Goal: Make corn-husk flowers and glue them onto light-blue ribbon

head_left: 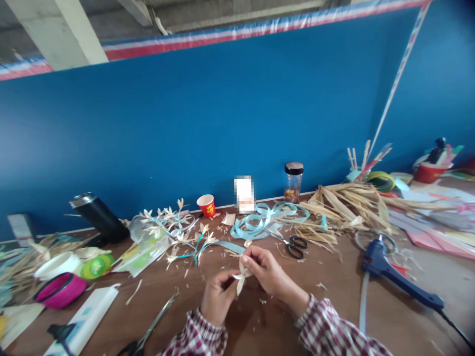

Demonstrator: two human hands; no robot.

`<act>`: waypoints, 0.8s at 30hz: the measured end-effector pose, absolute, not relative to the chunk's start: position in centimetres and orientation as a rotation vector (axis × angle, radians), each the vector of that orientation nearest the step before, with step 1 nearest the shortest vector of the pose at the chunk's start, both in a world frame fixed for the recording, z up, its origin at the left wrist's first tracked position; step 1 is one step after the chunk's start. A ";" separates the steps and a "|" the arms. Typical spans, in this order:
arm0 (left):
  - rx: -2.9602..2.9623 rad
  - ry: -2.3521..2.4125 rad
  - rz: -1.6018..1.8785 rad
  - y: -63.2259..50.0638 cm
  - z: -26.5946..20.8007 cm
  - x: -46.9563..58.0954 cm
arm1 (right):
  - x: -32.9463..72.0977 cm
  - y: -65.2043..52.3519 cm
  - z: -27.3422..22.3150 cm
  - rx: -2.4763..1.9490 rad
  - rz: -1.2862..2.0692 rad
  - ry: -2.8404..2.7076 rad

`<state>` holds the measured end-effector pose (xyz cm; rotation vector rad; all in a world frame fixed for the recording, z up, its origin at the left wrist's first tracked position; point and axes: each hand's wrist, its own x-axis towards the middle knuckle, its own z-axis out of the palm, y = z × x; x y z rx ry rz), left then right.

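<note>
Between my two hands is a small flower of pale dried husk petals [241, 282], held over the front middle of the table. My left hand [218, 296] pinches it from the left and below. The fingers of my right hand [263, 269] close on its upper part, with a petal tip showing above them. Just beyond my hands lies a branch of husk flowers on blue stems [196, 244]. Behind my right hand are a coil of light blue ribbon [256, 225] and black-handled scissors [297, 246]. Exactly where the fingertips meet the flower is partly hidden.
Dried corn husks [341, 207] are heaped at the back right. A blue glue gun [393, 277] with its cord lies to the right. More scissors [152, 326] lie front left. A red paper cup [207, 205], a lidded jar [294, 183] and a black flask [100, 217] stand or lean at the back.
</note>
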<state>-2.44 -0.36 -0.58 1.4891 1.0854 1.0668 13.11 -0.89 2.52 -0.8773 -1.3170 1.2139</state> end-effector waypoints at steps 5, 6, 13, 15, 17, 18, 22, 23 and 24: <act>1.381 0.940 0.935 -0.5 -0.7 -2.4 | 13.4 -0.8 2.8 -0.857 1.222 -1.343; 1.381 0.949 0.943 -0.5 -0.5 -2.4 | 13.4 -0.9 2.9 -0.863 1.219 -1.337; 1.188 0.999 1.186 -0.1 0.0 -2.7 | 12.2 -1.2 2.1 -0.955 1.224 -1.166; 1.035 0.990 1.252 0.3 -0.3 -2.7 | 11.5 -1.4 1.6 -0.941 1.301 -1.212; 0.920 0.948 1.326 0.5 -0.5 -2.6 | 10.8 -1.6 1.1 -0.923 1.320 -1.267; 0.885 0.924 1.352 0.6 -0.5 -2.5 | 10.6 -1.7 1.0 -0.922 1.309 -1.285; 0.832 0.915 1.327 0.5 -0.3 -2.4 | 10.3 -1.8 1.0 -0.910 1.338 -1.233; 0.824 0.926 1.306 0.4 -0.2 -2.3 | 10.4 -1.8 1.1 -0.909 1.347 -1.215; 0.812 0.939 1.286 0.3 -0.1 -2.3 | 10.6 -1.7 1.2 -0.912 1.345 -1.204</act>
